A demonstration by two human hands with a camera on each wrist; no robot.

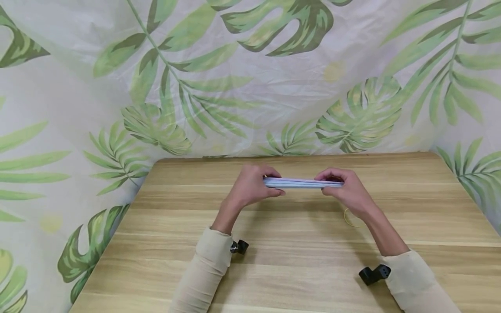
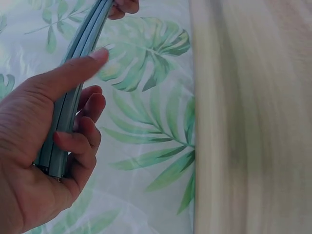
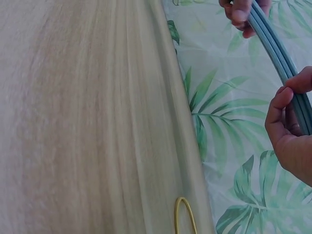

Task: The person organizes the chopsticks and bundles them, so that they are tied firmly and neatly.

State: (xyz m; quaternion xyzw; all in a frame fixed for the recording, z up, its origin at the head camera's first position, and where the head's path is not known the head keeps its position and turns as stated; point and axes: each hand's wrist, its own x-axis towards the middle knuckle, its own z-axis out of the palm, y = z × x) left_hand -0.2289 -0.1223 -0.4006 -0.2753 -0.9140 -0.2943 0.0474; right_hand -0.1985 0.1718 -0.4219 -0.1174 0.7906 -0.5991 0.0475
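Observation:
A bundle of several long, slim, pale-blue sticks (image 1: 299, 183) is held level above the table, stretched between both hands. At its left end, my left hand (image 1: 250, 186) grips it with the thumb on the near side and curled fingers behind. My right hand (image 1: 350, 191) pinches the opposite end between thumb and fingers. In the left wrist view the sticks (image 2: 62, 117) lie side by side, their ends against the palm. The right wrist view shows the bundle (image 3: 275, 51) running from one hand to the other.
A thin yellow loop, like a rubber band (image 1: 345, 217), lies on the wooden table (image 1: 297, 269) below the right hand. Leaf-printed cloth (image 1: 289, 95) hangs behind the table and at its sides. Black wrist cameras sit at both beige sleeves (image 1: 411, 278).

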